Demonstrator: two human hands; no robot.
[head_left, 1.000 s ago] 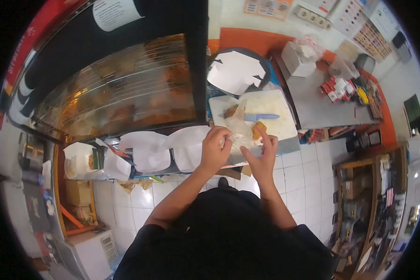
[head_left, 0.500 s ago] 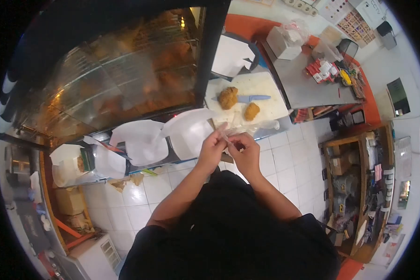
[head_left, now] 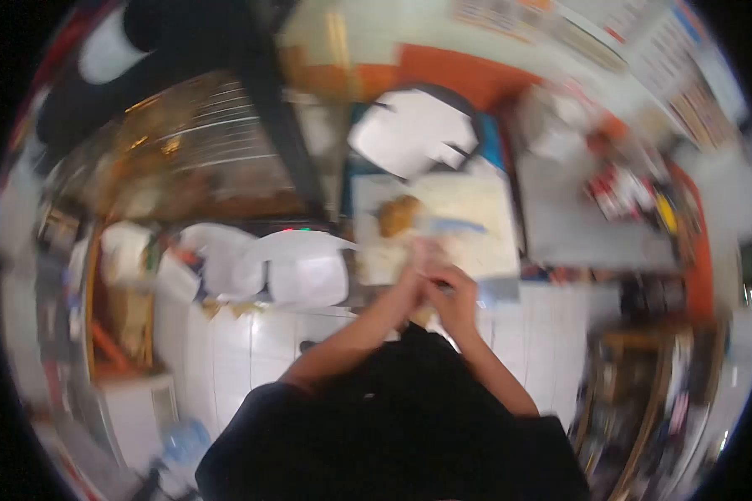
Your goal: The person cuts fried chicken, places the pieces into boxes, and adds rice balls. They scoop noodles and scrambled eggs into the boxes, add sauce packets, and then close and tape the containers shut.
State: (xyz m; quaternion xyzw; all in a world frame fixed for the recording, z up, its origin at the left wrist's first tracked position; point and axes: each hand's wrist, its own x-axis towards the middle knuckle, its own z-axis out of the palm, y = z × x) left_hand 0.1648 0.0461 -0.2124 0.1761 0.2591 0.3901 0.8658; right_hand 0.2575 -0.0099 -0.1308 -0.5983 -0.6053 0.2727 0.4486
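Observation:
My left hand (head_left: 411,275) reaches over the near edge of the white cutting board (head_left: 485,196), its fingers smeared by motion under a pale, filmy sheen of clear plastic (head_left: 427,249). Against it, my right hand (head_left: 453,294) is closed, fingers curled in toward the left hand at the plastic. A golden-brown piece of fried chicken (head_left: 398,215) lies on the board just beyond my left fingertips. Right of the chicken is a blue-handled knife (head_left: 459,225), lying flat. My hands cover the spot where the smaller chicken piece lay.
Behind the board stands a black container lined with white paper (head_left: 414,129). White paper-lined boxes (head_left: 309,271) line the counter at left, below a glass display cabinet (head_left: 200,150). A grey table (head_left: 589,225) with red packets (head_left: 620,194) is at right, wooden shelving (head_left: 635,392) below it.
The view has swung and blurred, with the board now lower in it. My hands have moved closer together, over the board's near edge. The smaller chicken piece no longer shows.

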